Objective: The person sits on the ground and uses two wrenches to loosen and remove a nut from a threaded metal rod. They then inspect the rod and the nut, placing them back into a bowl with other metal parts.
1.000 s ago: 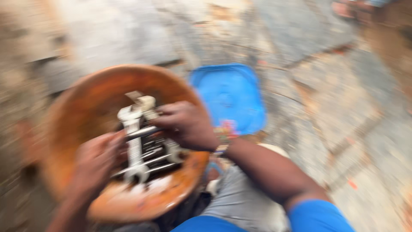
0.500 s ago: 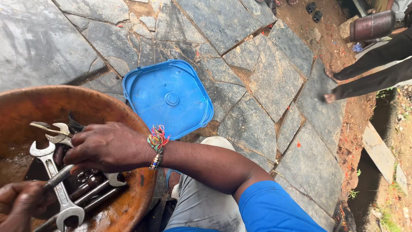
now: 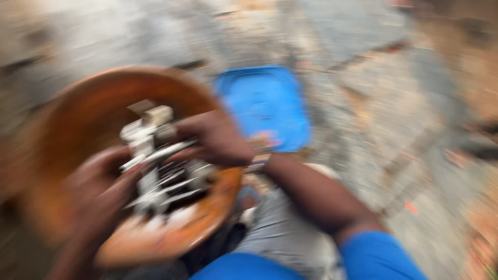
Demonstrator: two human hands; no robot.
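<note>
Stone paving blurs; both hands [image 3: 218, 140] [image 3: 98, 192] rummage indistinct spanners [image 3: 155, 166].

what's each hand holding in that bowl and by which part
Too blurred to tell. Both the left hand and right hand are on the metal tools in the rusty bowl; the grip cannot be made out.

Blurred blue square lid [image 3: 264, 103] lies on what looks like stone paving [image 3: 363, 103].

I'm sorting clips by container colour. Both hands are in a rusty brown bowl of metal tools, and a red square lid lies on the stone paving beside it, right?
Not quite: the lid is blue, not red, as the head view shows. The rest holds: the left hand and right hand are in the rusty brown bowl among the metal tools, and the lid lies on the stone paving beside it.
</note>
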